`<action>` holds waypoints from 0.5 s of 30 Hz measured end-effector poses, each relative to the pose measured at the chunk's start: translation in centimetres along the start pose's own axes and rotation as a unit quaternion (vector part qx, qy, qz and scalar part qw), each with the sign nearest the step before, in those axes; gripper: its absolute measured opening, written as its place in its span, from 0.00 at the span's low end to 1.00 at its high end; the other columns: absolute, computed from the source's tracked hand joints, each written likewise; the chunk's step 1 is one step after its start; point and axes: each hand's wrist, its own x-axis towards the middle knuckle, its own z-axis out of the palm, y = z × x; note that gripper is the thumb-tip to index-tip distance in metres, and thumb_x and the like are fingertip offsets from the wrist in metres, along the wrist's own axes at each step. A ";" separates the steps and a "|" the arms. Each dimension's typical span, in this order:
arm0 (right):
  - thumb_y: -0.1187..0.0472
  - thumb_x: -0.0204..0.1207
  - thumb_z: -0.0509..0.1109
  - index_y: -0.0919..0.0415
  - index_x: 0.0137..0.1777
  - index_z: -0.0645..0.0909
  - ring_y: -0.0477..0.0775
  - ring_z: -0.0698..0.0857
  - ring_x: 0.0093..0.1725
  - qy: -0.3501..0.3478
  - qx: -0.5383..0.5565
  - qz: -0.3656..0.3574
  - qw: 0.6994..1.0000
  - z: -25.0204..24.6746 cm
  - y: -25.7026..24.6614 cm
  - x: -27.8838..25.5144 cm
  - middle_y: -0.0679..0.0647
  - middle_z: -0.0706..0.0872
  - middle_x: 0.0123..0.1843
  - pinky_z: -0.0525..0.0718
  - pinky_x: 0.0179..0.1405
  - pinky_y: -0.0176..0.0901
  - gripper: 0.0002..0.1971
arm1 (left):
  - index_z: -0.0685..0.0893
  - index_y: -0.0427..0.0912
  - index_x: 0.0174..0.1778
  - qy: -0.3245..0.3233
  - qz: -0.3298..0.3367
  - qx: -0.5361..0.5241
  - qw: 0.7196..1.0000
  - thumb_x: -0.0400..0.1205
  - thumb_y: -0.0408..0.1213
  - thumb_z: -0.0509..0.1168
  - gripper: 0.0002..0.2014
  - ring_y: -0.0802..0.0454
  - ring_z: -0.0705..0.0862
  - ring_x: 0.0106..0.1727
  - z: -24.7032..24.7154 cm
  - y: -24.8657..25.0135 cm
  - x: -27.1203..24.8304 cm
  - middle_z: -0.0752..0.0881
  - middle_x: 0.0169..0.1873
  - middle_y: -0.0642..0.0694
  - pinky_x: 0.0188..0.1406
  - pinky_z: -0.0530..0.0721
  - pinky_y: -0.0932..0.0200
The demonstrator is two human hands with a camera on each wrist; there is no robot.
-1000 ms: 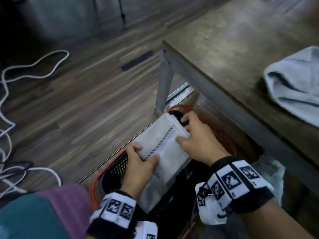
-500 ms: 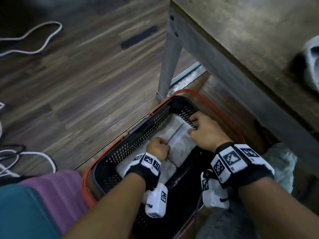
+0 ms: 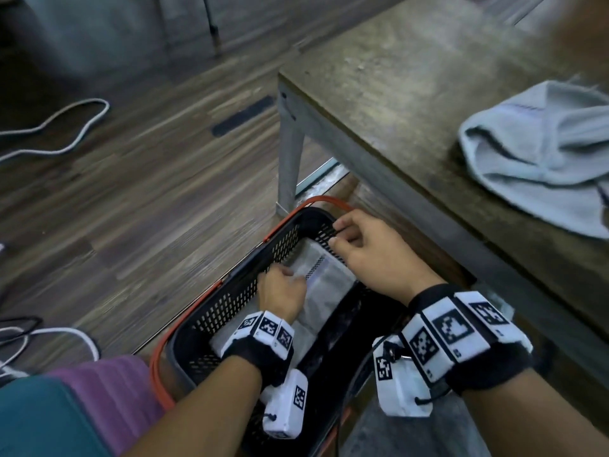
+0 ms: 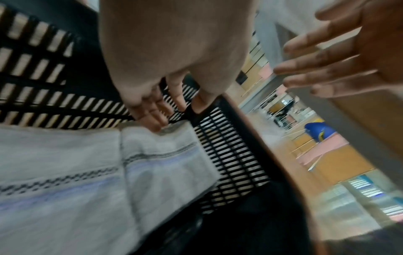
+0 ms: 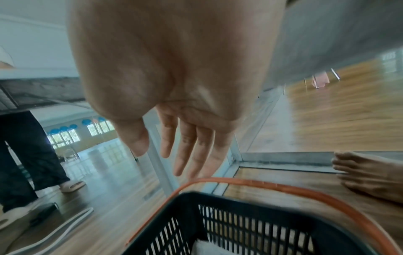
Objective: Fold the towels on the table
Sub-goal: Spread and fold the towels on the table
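A folded white towel point(image 3: 329, 285) with a dark patterned stripe lies in the black basket point(image 3: 230, 301) on the floor beside the table point(image 3: 395, 94). In the left wrist view this towel point(image 4: 165, 163) lies next to another folded towel point(image 4: 54, 172). My left hand point(image 3: 280, 288) is inside the basket, and its straight fingertips point(image 4: 152, 124) touch the towel's far edge. My right hand point(image 3: 365, 249) hovers over the basket's far end. In the right wrist view my right hand point(image 5: 183, 151) has relaxed fingers and holds nothing. A crumpled light grey towel point(image 3: 540, 153) lies on the table at the right.
The basket has an orange handle point(image 5: 283, 186) and stands by the metal table leg point(image 3: 290, 159). White cables point(image 3: 66, 127) lie on the wooden floor at the left. A purple cloth point(image 3: 108, 390) is at my near left. Another person's legs point(image 5: 28, 146) stand beyond the basket; a bare foot point(image 5: 366, 176) rests to its right.
Both hands lowered the folded towel into the basket. My right hand has since let go and lifted above the basket's end; my left hand now only touches the towel.
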 end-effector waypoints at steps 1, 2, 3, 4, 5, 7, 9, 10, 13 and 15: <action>0.55 0.81 0.72 0.50 0.57 0.81 0.47 0.87 0.48 0.013 0.010 -0.019 1.000 -0.8 -0.6 -0.9 0.45 0.87 0.46 0.86 0.57 0.49 0.07 | 0.83 0.41 0.53 0.027 0.039 -0.032 0.998 0.79 0.38 0.67 0.09 0.42 0.85 0.53 -0.3 1.1 -1.0 0.86 0.53 0.41 0.57 0.83 0.51; 0.56 0.81 0.72 0.51 0.56 0.82 0.46 0.88 0.46 0.027 0.021 -0.040 0.999 -1.7 -1.1 -2.0 0.45 0.88 0.45 0.86 0.55 0.47 0.06 | 0.82 0.42 0.50 0.052 0.079 -0.069 0.993 0.79 0.39 0.67 0.07 0.45 0.85 0.49 -0.7 2.4 -2.0 0.87 0.47 0.45 0.55 0.84 0.48; 0.58 0.81 0.72 0.52 0.55 0.83 0.46 0.88 0.44 0.046 0.033 -0.064 0.996 -2.7 -1.6 -3.1 0.45 0.89 0.44 0.86 0.52 0.46 0.05 | 0.82 0.44 0.47 0.068 0.114 -0.103 0.986 0.80 0.39 0.67 0.04 0.48 0.84 0.45 -1.1 3.9 -3.1 0.86 0.41 0.48 0.53 0.84 0.48; 0.59 0.81 0.72 0.52 0.54 0.84 0.47 0.89 0.43 0.069 0.041 -0.088 0.993 -3.8 -2.0 -4.2 0.46 0.90 0.43 0.86 0.51 0.46 0.04 | 0.81 0.45 0.43 0.074 0.146 -0.133 0.978 0.81 0.40 0.66 0.03 0.50 0.83 0.41 -1.5 5.5 -4.1 0.85 0.37 0.51 0.50 0.83 0.48; 0.60 0.81 0.72 0.52 0.52 0.85 0.48 0.89 0.42 0.097 0.044 -0.109 0.988 -5.0 -2.2 -5.3 0.47 0.91 0.42 0.87 0.49 0.47 0.03 | 0.81 0.47 0.39 0.072 0.175 -0.159 0.969 0.81 0.42 0.65 0.06 0.51 0.81 0.38 -1.8 7.1 -5.1 0.83 0.33 0.53 0.48 0.82 0.49; 0.62 0.82 0.71 0.52 0.50 0.85 0.49 0.89 0.40 0.160 0.045 -0.142 0.976 -7.7 -2.2 -7.2 0.47 0.91 0.40 0.87 0.45 0.46 0.04 | 0.79 0.46 0.34 0.057 0.245 -0.191 0.949 0.83 0.45 0.63 0.12 0.52 0.78 0.34 -2.3 10.7 -7.0 0.80 0.28 0.54 0.43 0.79 0.49; 0.63 0.82 0.70 0.53 0.50 0.84 0.44 0.87 0.40 0.231 0.024 -0.161 0.959 -10.4 -1.5 -8.4 0.45 0.90 0.41 0.85 0.41 0.39 0.04 | 0.75 0.47 0.30 0.054 0.344 -0.194 0.917 0.83 0.46 0.62 0.15 0.54 0.75 0.31 -2.2 14.5 -8.6 0.76 0.24 0.55 0.38 0.76 0.50; 0.64 0.82 0.69 0.53 0.51 0.84 0.42 0.86 0.42 0.264 0.001 -0.159 0.951 -11.7 -0.9 -8.7 0.45 0.90 0.45 0.83 0.42 0.35 0.04 | 0.74 0.48 0.30 0.052 0.390 -0.178 0.902 0.83 0.45 0.62 0.15 0.54 0.74 0.31 -1.9 16.4 -9.4 0.76 0.24 0.55 0.36 0.76 0.50; 0.61 0.83 0.68 0.55 0.66 0.81 0.49 0.82 0.61 0.273 -0.102 -0.101 0.951 -15.2 2.0 -8.8 0.51 0.86 0.64 0.77 0.58 0.39 0.13 | 0.81 0.46 0.41 0.011 0.502 -0.056 0.863 0.81 0.41 0.64 0.05 0.50 0.79 0.44 0.3 21.6 -10.7 0.82 0.39 0.49 0.47 0.79 0.49; 0.58 0.85 0.66 0.59 0.78 0.74 0.56 0.76 0.74 0.205 -0.158 -0.039 0.965 -16.7 4.1 -9.2 0.57 0.80 0.75 0.73 0.72 0.48 0.22 | 0.82 0.42 0.58 -0.028 0.529 0.105 0.842 0.80 0.39 0.63 0.12 0.43 0.76 0.61 2.1 23.8 -10.9 0.80 0.59 0.43 0.63 0.77 0.46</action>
